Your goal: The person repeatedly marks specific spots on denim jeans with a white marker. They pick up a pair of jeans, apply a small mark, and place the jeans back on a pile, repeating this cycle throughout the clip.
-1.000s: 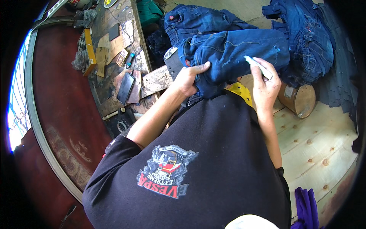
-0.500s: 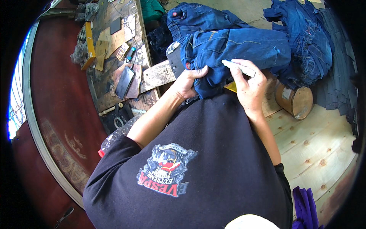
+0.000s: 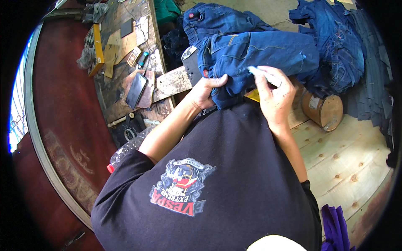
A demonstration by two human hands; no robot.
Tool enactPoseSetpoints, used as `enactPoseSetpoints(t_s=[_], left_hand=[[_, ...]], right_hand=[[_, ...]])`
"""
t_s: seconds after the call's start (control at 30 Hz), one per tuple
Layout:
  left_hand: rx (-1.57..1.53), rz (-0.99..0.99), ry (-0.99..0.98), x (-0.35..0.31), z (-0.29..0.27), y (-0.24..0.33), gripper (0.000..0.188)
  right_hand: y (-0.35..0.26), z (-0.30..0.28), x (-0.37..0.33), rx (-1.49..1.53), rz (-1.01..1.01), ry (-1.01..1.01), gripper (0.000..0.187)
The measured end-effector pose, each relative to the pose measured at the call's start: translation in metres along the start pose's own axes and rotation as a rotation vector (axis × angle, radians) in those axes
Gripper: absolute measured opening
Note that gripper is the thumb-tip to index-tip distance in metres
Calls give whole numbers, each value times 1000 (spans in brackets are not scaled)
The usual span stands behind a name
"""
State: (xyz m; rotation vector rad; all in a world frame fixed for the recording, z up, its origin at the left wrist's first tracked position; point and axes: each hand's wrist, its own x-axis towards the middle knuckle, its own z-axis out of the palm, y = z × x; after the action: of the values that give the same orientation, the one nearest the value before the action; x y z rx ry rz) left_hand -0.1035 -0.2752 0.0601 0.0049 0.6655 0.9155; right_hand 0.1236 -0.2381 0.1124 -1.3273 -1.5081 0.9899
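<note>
Left hand (image 3: 207, 88) grasps jeans (image 3: 276, 48) at near left end, thumb on top, forearm slanting up-right. Right hand (image 3: 276, 98) bent inward, pinching white tool (image 3: 273, 78), tip over denim; contact: can't tell. Jeans lie ahead of torso, stretching right past both hands. Worn bench (image 3: 114, 94) at left carries phone (image 3: 136, 90), clutter. Pale wood surface (image 3: 331, 163) at right, drum (image 3: 324, 110) near its far edge; denim pile (image 3: 337, 48) beyond.

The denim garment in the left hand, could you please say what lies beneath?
A dark grey piece shows at the left edge of the denim garment, something yellow at its lower edge; anything else is covered.
</note>
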Motion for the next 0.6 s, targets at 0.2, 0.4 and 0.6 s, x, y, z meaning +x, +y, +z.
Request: enactPoseSetpoints(t_s=[0.2, 0.4, 0.6], left_hand=[[104, -121, 87, 24, 21, 5, 46], [169, 3, 127, 25, 24, 14, 44], [228, 107, 52, 10, 14, 7, 42]], right_hand=[[15, -21, 3, 47, 56, 81, 16], [-1, -15, 9, -25, -4, 76, 15], [-19, 1, 8, -17, -154, -111, 10]])
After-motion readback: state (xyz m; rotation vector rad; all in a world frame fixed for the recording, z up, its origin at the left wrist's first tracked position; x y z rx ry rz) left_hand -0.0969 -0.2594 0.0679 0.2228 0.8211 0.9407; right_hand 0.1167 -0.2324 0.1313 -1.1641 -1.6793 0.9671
